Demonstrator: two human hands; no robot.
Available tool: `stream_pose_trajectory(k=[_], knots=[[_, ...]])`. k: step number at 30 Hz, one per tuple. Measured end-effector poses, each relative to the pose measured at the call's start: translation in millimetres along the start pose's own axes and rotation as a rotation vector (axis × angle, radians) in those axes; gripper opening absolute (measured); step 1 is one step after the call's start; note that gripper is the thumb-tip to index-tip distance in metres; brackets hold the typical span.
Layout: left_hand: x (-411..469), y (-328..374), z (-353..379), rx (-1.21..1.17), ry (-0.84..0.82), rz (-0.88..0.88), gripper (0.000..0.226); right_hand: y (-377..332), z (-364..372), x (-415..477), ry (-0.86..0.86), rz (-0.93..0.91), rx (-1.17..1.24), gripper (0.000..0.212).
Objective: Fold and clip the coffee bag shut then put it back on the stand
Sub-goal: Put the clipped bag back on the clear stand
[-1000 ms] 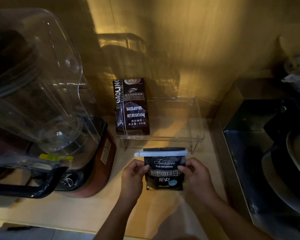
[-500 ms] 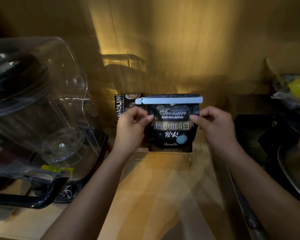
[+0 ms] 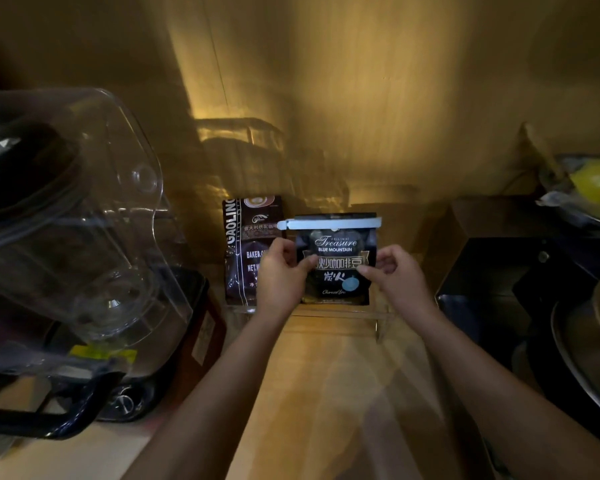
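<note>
A small black coffee bag (image 3: 336, 265) with white "Treasure Blue Mountain" lettering stands upright on the clear acrylic stand (image 3: 340, 311). Its folded top is held by a long white clip (image 3: 331, 223). My left hand (image 3: 283, 271) pinches the bag's left edge and my right hand (image 3: 394, 275) pinches its right edge. The bag's bottom edge looks level with the stand's shelf.
A taller brown coffee bag (image 3: 248, 251) stands on the stand just left of my left hand. A blender with a clear cover (image 3: 70, 237) fills the left side. A dark steel sink with pans (image 3: 541, 306) lies to the right. A wooden wall rises behind.
Both hands carried the clipped bag from the counter in front of the stand up and away, then lowered it onto the stand beside the brown bag.
</note>
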State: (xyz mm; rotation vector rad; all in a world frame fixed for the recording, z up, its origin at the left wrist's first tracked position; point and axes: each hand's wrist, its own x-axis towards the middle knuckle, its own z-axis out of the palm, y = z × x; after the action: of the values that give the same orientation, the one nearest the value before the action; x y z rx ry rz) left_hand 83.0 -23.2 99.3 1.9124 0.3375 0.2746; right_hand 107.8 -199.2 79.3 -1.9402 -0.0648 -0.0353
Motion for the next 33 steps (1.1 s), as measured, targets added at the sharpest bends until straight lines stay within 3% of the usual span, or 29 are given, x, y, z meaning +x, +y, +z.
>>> stream_pose_trajectory(k=[3,6,18,33], knots=[[-10.7,-8.8,14.3,-0.049,-0.016,-0.063,0.043,12.1,13.1,-10.1,-0.042,0.007,-0.078,0.044],[-16.0,-9.7,29.6,-0.144,0.074,-0.091,0.051,22.1,27.8,-15.4,0.037,-0.071,-0.218,0.066],[25.8,7.4,61.9,-0.114,0.222,-0.123,0.05,24.4,37.3,37.6,0.083,-0.101,-0.407,0.07],[71.1,11.1,74.9,0.012,0.204,-0.116,0.051,15.4,40.6,78.2,0.057,-0.064,-0.484,0.065]])
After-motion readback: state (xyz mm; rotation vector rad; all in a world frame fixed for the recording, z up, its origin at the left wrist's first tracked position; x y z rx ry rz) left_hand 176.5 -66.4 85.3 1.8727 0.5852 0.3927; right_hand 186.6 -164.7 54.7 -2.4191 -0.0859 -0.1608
